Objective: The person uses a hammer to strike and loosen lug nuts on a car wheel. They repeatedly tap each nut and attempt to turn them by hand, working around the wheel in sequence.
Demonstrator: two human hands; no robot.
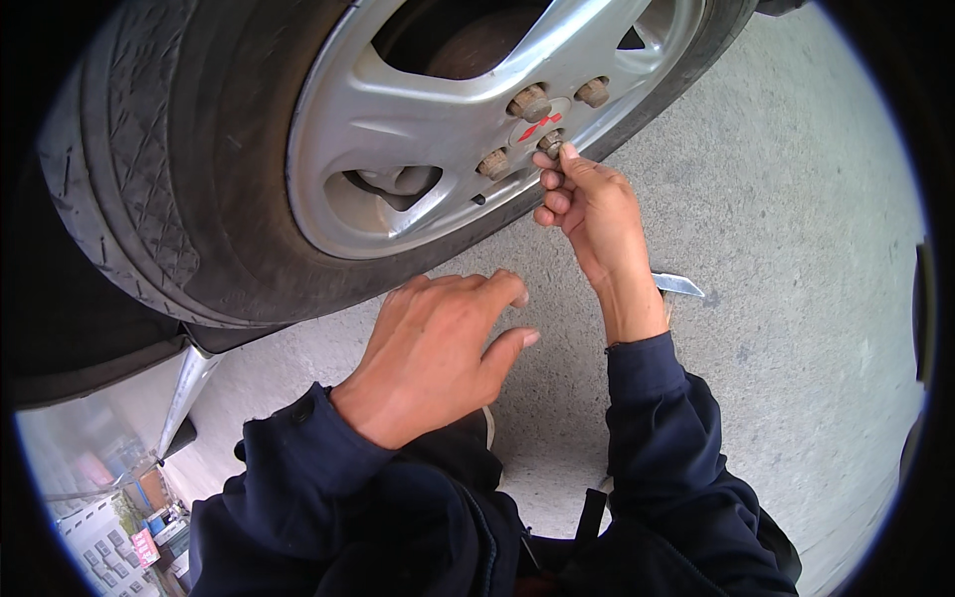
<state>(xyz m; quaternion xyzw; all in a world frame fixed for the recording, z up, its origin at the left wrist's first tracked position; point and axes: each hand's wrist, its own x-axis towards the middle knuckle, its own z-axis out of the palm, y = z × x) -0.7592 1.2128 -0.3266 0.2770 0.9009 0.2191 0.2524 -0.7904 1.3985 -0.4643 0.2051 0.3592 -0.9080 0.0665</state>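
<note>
A silver alloy wheel (438,114) with a black tire (164,159) fills the upper left. At its hub, my right hand (597,204) pinches a lug nut (551,142) between thumb and fingertips; the nut sits at its hole in the rim. Three other lug nuts, brown with rust, surround the hub, one (532,102) above the red emblem, one (593,93) to its right and one (493,163) to its lower left. My left hand (433,343) hovers below the tire, thumb and index finger apart, holding nothing.
Grey concrete ground (786,199) lies to the right and below. A flat shiny metal piece (679,285) lies beyond my right wrist, partly hidden by it. Dark car bodywork (60,338) borders the tire at left. A building (104,547) shows at lower left.
</note>
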